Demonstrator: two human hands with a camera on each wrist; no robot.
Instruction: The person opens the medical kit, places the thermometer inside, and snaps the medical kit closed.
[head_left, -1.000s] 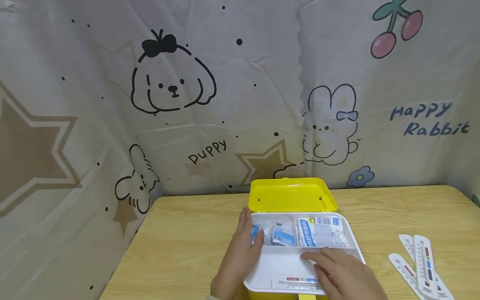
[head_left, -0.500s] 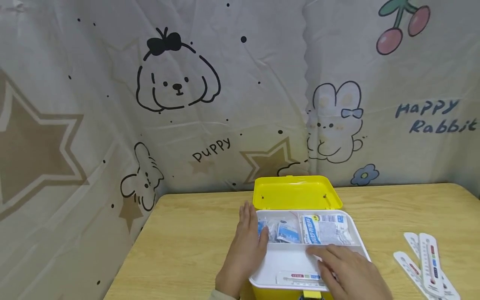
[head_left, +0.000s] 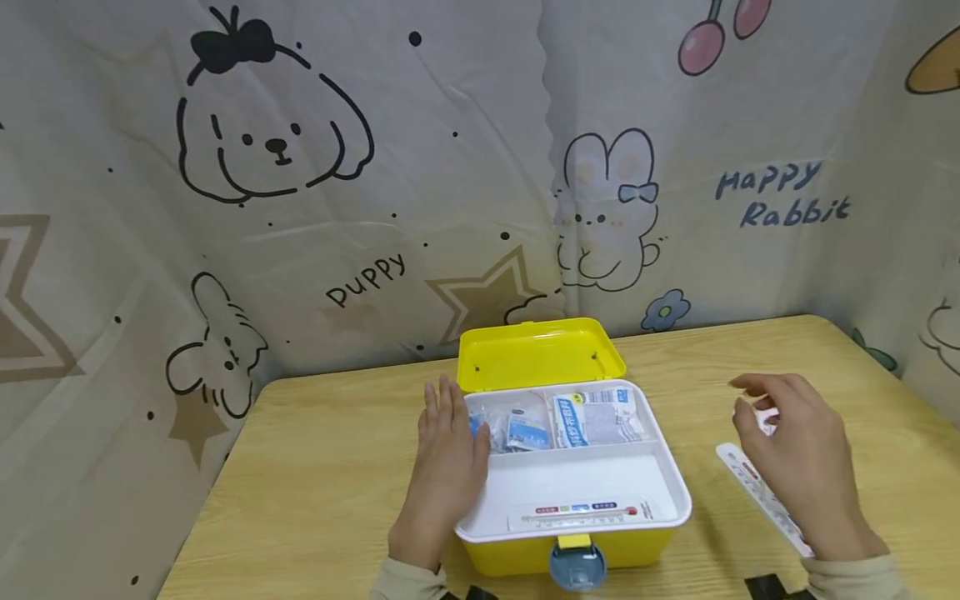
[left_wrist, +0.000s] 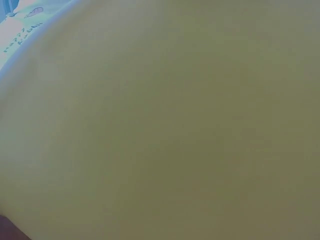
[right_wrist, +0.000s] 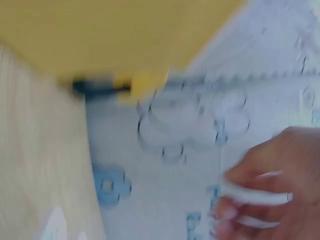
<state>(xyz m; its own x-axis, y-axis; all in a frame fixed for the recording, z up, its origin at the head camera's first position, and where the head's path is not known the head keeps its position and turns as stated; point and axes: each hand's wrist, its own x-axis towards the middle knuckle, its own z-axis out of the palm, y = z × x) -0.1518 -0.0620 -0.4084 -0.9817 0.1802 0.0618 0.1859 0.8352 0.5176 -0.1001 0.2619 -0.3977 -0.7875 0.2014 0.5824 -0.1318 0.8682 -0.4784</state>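
A yellow box [head_left: 637, 546] with its lid up carries a white divided tray [head_left: 570, 475]. My left hand [head_left: 446, 467] rests along the tray's left edge with its fingers straight. In the tray's front compartment lies a thermometer card [head_left: 581, 514]. My right hand [head_left: 806, 467] is over the table to the right of the box, fingers bent and thumb apart from them, nothing gripped. Beneath it, partly hidden, lies another thermometer card [head_left: 761, 496]. The right wrist view shows the gap between thumb and fingers, somewhat blurred.
Small clear bags with blue labels [head_left: 525, 429] fill the tray's back left compartment, and a gauze packet [head_left: 600, 417] its back right one. A blue-grey latch [head_left: 577, 567] hangs at the box's front. Behind the wooden table [head_left: 322, 483] hangs a printed cloth [head_left: 450, 183].
My right hand has left the tray and moved right, over the thermometer cards on the table. The left hand stays at the tray's edge. The head view has shifted.
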